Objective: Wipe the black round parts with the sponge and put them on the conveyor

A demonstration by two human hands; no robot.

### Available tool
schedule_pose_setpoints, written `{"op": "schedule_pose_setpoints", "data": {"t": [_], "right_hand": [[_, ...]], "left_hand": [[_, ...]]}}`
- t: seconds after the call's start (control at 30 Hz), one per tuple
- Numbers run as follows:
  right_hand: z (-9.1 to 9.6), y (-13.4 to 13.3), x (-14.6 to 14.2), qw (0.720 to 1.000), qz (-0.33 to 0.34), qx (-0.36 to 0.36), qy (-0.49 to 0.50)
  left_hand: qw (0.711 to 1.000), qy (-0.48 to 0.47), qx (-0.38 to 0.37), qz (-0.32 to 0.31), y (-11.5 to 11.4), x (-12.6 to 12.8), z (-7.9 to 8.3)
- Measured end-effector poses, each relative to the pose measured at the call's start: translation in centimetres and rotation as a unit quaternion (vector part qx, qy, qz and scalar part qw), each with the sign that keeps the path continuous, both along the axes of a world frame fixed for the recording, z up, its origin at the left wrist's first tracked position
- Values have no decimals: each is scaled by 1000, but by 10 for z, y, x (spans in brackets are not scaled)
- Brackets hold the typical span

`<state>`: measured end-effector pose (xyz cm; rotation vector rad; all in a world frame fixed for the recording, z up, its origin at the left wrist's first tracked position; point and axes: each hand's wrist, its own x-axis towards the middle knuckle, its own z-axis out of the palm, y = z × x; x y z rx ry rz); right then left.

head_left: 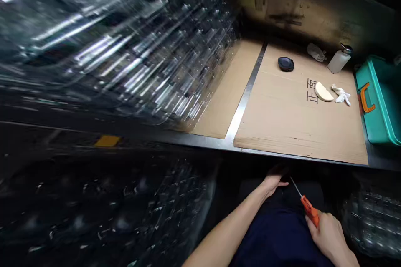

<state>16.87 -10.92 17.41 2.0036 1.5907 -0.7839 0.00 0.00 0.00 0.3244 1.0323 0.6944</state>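
Observation:
My right hand (pixel 328 233) is closed around the handle of an orange utility knife (pixel 309 210). Its long thin metal blade points up and left, toward my left hand (pixel 273 182). That hand is in the shadow just below the table's front edge, with one digit stretched out and apart from the rest. The other fingers fade into the dark, and I see nothing held there. Between and below both hands is dark blue clothing (pixel 278 238).
Clear plastic trays (pixel 125 50) are piled high at left, blurred; more clear plastic (pixel 376 221) is low at right. On the cardboard-covered table (pixel 282 125) are a black dish (pixel 285 64), a pump bottle (pixel 338 59), a pale half-round piece (pixel 323 91), white scraps (pixel 341 94) and a teal bin (pixel 376 108).

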Motion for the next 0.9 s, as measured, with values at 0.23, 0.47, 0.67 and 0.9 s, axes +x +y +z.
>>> {"op": "schedule_pose_setpoints", "data": {"t": [0.23, 0.47, 0.67, 0.9], "right_hand": [[11, 6, 9, 1000, 10, -7, -14], [5, 12, 3, 1000, 6, -10, -6], [-3, 2, 2, 1000, 29, -7, 2], [-10, -2, -6, 999, 51, 6, 2]], "left_hand": [[975, 87, 198, -43, -3, 1, 6], [980, 86, 176, -10, -3, 0, 12], [998, -16, -36, 52, 10, -5, 6], [981, -108, -131, 90, 19, -19, 0]]}}
